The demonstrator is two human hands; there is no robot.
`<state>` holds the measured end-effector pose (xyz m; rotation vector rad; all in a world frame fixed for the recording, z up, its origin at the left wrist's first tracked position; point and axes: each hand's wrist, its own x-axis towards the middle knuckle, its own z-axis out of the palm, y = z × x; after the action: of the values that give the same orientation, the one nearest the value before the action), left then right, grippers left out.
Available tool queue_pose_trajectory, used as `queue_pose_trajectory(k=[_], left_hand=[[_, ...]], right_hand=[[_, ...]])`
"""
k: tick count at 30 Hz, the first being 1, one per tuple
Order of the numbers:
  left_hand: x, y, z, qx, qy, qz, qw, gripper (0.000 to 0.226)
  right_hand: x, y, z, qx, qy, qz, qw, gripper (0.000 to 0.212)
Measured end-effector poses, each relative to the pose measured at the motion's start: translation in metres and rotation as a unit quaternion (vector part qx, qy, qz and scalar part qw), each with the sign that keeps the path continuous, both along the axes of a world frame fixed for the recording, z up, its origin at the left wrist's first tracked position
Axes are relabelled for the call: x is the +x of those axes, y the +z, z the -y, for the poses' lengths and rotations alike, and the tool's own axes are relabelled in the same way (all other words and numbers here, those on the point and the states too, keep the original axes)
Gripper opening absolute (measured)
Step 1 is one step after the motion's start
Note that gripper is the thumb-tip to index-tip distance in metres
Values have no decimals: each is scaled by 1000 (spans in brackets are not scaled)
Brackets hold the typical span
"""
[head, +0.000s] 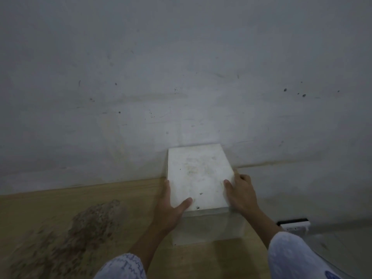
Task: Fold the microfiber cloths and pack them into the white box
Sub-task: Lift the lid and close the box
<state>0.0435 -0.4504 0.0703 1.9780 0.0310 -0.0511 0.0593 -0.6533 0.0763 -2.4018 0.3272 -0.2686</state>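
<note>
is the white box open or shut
Shut. The lid sits flat over the box, with the left hand and right hand gripping its two side edges. Contents hidden.

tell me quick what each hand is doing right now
Left hand: grips the white box lid edge, thumb on top.
Right hand: grips the opposite edge of the lid.

- A grey, scuffed wall (181, 67), speckled with dark marks, is seen filling most of the view.
- A wooden desk (120, 190) is set against it.
- Dim light; a white socket strip (295, 225), possibly, is glimpsed at right.
</note>
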Motion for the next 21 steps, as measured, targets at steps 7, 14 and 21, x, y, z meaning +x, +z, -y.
queue_pose_trajectory(k=[7,14,21], left_hand=[[-3,-8,0,73,-1,42,996,91],[-9,-9,-3,84,-7,57,995,87],[-14,-4,-11,92,-36,36,994,96]], right_hand=[[-4,-15,0,-15,16,50,998,35],[-17,-27,-5,-12,-7,119,993,40],[-19,-20,-4,-94,38,53,993,38]])
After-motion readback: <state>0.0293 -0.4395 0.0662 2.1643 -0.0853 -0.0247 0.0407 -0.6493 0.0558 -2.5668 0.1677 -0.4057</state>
